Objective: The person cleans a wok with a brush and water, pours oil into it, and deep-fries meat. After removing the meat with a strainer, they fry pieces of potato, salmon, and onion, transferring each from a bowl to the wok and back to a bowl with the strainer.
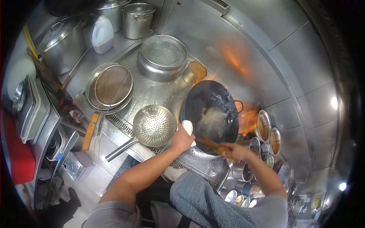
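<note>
A dark wok (203,98) is tilted over the burner, with cloudy liquid or foam in its bowl. My left hand (183,139) is closed around a folded white cloth (187,127) at the wok's near-left rim; the grip beneath is hidden. My right hand (235,151) grips a brown bamboo wok brush (208,143), blurred by motion, at the near rim. Left of the wok rests a perforated strainer (154,124) with a metal handle.
Flames (248,118) rise behind and right of the wok. A large water-filled pot (162,53) and a tipped metal container (195,72) stand behind. Mesh strainers (113,84) lie left. Sauce containers (263,125) line the right. A plastic jug (102,35) stands at the back.
</note>
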`<action>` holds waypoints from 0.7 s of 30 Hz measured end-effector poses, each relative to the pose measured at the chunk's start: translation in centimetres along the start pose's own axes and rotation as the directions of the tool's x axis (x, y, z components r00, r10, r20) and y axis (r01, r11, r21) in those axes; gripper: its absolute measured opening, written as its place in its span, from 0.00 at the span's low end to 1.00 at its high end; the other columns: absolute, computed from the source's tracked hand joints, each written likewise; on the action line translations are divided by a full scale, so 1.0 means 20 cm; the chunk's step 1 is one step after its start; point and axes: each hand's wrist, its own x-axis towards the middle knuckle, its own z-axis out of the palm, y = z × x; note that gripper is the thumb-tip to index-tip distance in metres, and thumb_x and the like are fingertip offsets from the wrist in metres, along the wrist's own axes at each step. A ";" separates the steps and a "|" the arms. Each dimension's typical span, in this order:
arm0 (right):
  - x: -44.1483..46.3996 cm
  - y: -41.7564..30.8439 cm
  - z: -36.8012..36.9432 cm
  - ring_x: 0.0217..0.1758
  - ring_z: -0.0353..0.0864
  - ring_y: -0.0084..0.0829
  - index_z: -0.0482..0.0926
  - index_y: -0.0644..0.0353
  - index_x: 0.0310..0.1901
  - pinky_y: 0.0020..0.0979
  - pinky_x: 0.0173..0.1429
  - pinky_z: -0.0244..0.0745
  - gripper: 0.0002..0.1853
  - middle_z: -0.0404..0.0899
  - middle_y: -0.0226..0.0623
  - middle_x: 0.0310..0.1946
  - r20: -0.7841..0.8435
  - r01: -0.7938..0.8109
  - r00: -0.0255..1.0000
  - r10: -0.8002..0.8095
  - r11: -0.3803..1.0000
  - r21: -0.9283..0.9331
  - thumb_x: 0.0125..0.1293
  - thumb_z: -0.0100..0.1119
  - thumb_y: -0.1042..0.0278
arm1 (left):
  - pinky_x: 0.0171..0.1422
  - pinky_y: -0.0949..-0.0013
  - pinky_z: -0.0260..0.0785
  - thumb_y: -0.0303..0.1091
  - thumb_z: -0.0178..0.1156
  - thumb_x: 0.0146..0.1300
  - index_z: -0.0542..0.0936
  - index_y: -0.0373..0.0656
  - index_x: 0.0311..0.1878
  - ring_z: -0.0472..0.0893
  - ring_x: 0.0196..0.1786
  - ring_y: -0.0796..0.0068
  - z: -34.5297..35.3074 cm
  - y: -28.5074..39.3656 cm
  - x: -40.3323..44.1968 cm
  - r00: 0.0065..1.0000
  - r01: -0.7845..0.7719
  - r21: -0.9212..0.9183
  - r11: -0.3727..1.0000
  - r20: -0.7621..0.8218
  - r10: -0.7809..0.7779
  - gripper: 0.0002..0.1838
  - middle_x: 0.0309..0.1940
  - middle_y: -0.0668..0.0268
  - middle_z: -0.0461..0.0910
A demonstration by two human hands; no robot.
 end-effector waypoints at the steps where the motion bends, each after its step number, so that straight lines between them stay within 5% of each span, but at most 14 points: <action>1: 0.06 0.01 -0.06 0.48 0.85 0.43 0.71 0.50 0.68 0.40 0.51 0.79 0.30 0.83 0.46 0.50 0.068 0.066 0.996 -0.065 0.998 -0.018 0.65 0.62 0.54 | 0.57 0.45 0.72 0.40 0.65 0.54 0.60 0.30 0.59 0.80 0.50 0.36 0.00 -0.02 0.00 1.000 0.004 0.017 1.000 0.004 -0.005 0.36 0.46 0.35 0.80; 3: 0.34 -0.16 -0.17 0.37 0.84 0.36 0.67 0.48 0.70 0.38 0.35 0.80 0.35 0.84 0.40 0.42 0.170 -0.115 0.981 0.093 0.986 0.120 0.60 0.68 0.58 | 0.57 0.45 0.72 0.40 0.65 0.54 0.60 0.30 0.59 0.81 0.49 0.36 0.02 -0.04 0.02 1.000 -0.024 0.013 1.000 -0.019 0.024 0.36 0.45 0.36 0.80; 5: 0.60 -0.17 -0.15 0.29 0.80 0.31 0.62 0.48 0.72 0.35 0.23 0.75 0.41 0.81 0.35 0.35 0.008 -0.228 0.967 0.255 0.848 0.479 0.57 0.71 0.60 | 0.57 0.46 0.72 0.40 0.65 0.54 0.61 0.31 0.58 0.81 0.49 0.36 0.02 -0.05 0.06 0.999 -0.025 0.010 1.000 -0.021 0.025 0.35 0.45 0.35 0.80; 8: 0.51 -0.30 0.08 0.35 0.81 0.33 0.57 0.45 0.75 0.35 0.30 0.77 0.46 0.82 0.40 0.41 -0.052 -0.295 0.931 0.362 0.827 0.478 0.56 0.72 0.59 | 0.58 0.45 0.72 0.40 0.65 0.53 0.61 0.31 0.58 0.80 0.50 0.36 0.01 -0.06 0.09 0.999 -0.044 0.022 0.999 -0.002 0.044 0.35 0.45 0.35 0.80; 10: 0.40 0.13 0.32 0.42 0.82 0.36 0.54 0.42 0.76 0.37 0.44 0.80 0.49 0.82 0.45 0.48 -0.219 0.238 0.955 -0.201 0.958 0.159 0.56 0.72 0.61 | 0.58 0.45 0.72 0.40 0.65 0.53 0.61 0.31 0.58 0.80 0.50 0.36 0.01 -0.05 0.09 0.999 -0.047 0.031 0.998 0.006 0.046 0.35 0.45 0.35 0.80; 12: -0.02 0.01 0.18 0.52 0.82 0.41 0.53 0.38 0.77 0.38 0.59 0.75 0.50 0.79 0.47 0.58 0.110 -0.046 0.993 0.031 0.989 0.142 0.55 0.72 0.58 | 0.58 0.45 0.72 0.40 0.65 0.53 0.60 0.32 0.59 0.80 0.50 0.36 -0.01 -0.04 0.08 1.000 -0.012 0.042 0.999 0.015 0.012 0.36 0.45 0.35 0.80; 14: -0.26 0.04 0.09 0.56 0.82 0.41 0.59 0.39 0.75 0.36 0.63 0.73 0.47 0.79 0.45 0.59 0.047 -0.050 0.997 0.057 0.990 -0.134 0.53 0.72 0.56 | 0.58 0.45 0.71 0.41 0.65 0.53 0.60 0.32 0.59 0.80 0.50 0.36 0.00 -0.03 0.08 1.000 -0.013 0.037 0.999 0.005 0.013 0.36 0.45 0.35 0.80; 17: -0.16 -0.08 -0.01 0.58 0.82 0.40 0.66 0.40 0.72 0.34 0.62 0.73 0.41 0.80 0.45 0.57 0.020 -0.054 0.998 0.060 0.971 -0.232 0.55 0.70 0.54 | 0.59 0.45 0.71 0.41 0.65 0.53 0.60 0.33 0.59 0.81 0.50 0.36 -0.01 -0.02 0.07 1.000 0.010 0.051 0.999 0.006 -0.010 0.36 0.46 0.35 0.79; 18: -0.01 -0.13 0.01 0.54 0.84 0.41 0.70 0.42 0.69 0.35 0.59 0.75 0.35 0.83 0.47 0.51 -0.085 0.042 0.995 -0.047 0.997 -0.062 0.58 0.67 0.54 | 0.59 0.45 0.71 0.41 0.65 0.53 0.60 0.33 0.59 0.80 0.50 0.36 0.00 -0.04 0.08 1.000 -0.011 0.045 0.999 -0.015 0.012 0.36 0.46 0.35 0.79; 19: 0.22 -0.17 0.04 0.48 0.85 0.43 0.71 0.43 0.68 0.37 0.55 0.77 0.31 0.84 0.48 0.46 -0.099 -0.058 0.993 0.070 0.991 0.124 0.62 0.63 0.54 | 0.59 0.45 0.71 0.41 0.65 0.53 0.61 0.33 0.58 0.80 0.50 0.35 0.01 -0.06 0.08 0.999 -0.033 0.038 0.999 -0.029 0.034 0.35 0.46 0.35 0.79; 20: 0.41 -0.26 0.03 0.39 0.86 0.40 0.72 0.46 0.68 0.38 0.47 0.79 0.29 0.85 0.48 0.41 -0.318 -0.013 0.946 0.056 0.990 0.138 0.65 0.61 0.53 | 0.59 0.45 0.70 0.41 0.65 0.52 0.61 0.33 0.58 0.80 0.50 0.35 0.03 -0.08 0.08 0.998 -0.050 0.026 0.998 -0.029 0.051 0.35 0.45 0.35 0.79; 21: 0.54 -0.37 0.00 0.33 0.85 0.39 0.72 0.49 0.67 0.38 0.41 0.80 0.28 0.85 0.49 0.39 -0.439 -0.158 0.861 0.257 0.955 0.249 0.68 0.57 0.51 | 0.59 0.46 0.70 0.41 0.65 0.52 0.61 0.33 0.58 0.80 0.50 0.34 0.03 -0.09 0.10 0.997 -0.070 0.012 0.997 -0.032 0.070 0.35 0.45 0.35 0.79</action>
